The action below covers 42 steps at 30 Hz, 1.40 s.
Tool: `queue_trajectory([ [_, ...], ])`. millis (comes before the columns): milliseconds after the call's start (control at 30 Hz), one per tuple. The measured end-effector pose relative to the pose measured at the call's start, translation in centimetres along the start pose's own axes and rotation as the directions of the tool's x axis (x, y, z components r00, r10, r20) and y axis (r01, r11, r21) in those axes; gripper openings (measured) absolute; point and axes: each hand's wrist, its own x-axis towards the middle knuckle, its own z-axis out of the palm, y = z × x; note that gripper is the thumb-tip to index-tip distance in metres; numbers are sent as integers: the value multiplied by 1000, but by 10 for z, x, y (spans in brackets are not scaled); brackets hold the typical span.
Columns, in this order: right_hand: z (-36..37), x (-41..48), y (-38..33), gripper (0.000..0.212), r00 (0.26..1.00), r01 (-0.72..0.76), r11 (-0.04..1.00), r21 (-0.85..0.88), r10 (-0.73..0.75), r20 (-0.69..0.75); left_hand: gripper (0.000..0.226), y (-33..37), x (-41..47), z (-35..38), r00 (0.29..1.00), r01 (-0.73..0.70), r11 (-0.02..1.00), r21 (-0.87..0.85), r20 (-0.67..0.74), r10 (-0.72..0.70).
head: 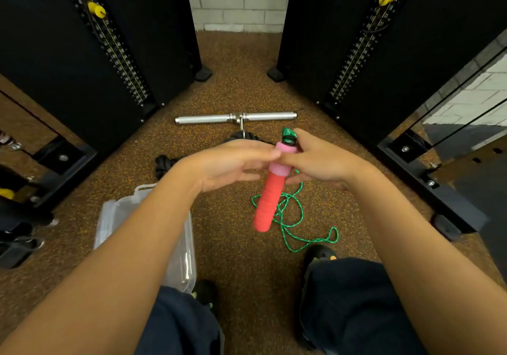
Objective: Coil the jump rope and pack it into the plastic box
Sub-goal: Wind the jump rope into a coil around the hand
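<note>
A jump rope handle (270,193) with red foam grip and pink collar hangs upright in front of me. My right hand (318,160) grips it at the pink collar. Green rope is bunched at the handle's top (288,134). My left hand (233,162) is beside the collar with fingers spread, fingertips touching the pink part. The rest of the green rope (290,217) lies in loose loops on the floor below. A clear plastic box (181,258) sits on the floor at lower left, partly hidden by my left forearm.
A metal cable bar (236,117) with black rope attachment (164,162) lies on the speckled floor ahead. Black weight-stack towers (109,53) (370,53) stand left and right. My knees and dark shoes (321,253) are at the bottom.
</note>
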Motion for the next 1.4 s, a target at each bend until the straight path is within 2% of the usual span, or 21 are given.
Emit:
queue_trajectory([
  [133,12,-2,-2,33,999,45,995,-84,-45,-3,65,-4,9,-2,983,95,988,-125,-142,-113],
  [233,23,-6,-6,40,992,125,935,-331,-124,26,54,-7,13,6,979,115,970,-213,-139,-147],
  [300,31,-6,-6,55,986,169,874,-456,-146,86,39,-5,13,8,976,100,964,-245,-163,-142],
  [367,36,-8,-7,55,981,189,808,-558,-126,149,30,-4,13,6,965,54,966,-253,-237,-116],
  [433,39,-10,-6,33,974,193,742,-642,-63,219,27,-2,12,1,955,-28,942,-334,-287,-73],
  [533,45,-12,-2,37,956,168,678,-716,65,286,25,1,10,-6,948,-111,862,-495,-312,-57],
  [633,49,-11,4,43,939,169,598,-783,145,313,23,2,8,-12,948,-137,816,-561,-312,-56],
  [767,50,-6,9,37,940,157,595,-789,154,303,21,3,5,-8,976,-103,808,-580,-217,-31],
  [867,41,-5,3,39,948,134,662,-737,131,291,21,5,2,-4,994,-68,816,-574,-108,7],
  [933,27,-5,-1,40,971,81,710,-700,101,215,22,6,0,-3,998,-55,834,-550,-63,24],
  [1000,10,-4,-5,36,999,43,744,-667,-19,43,22,7,-3,-5,999,-39,857,-514,-40,22],
  [1067,-3,-2,-6,43,976,114,770,-628,-205,-74,24,8,-6,-7,1000,-13,887,-461,-14,8],
  [1133,-5,-3,-9,50,943,240,748,-618,-332,-36,28,8,-8,-6,1000,11,909,-416,25,0],
  [1233,1,-3,-11,32,903,365,730,-578,-430,27,35,9,-11,-3,989,39,918,-395,147,22],
  [1300,2,-3,-14,18,882,409,772,-486,-471,-6,37,8,-14,-2,957,60,929,-366,287,52],
  [1400,2,-4,-20,15,849,455,819,-350,-517,-107,42,4,-14,-1,858,95,949,-300,508,74],
])
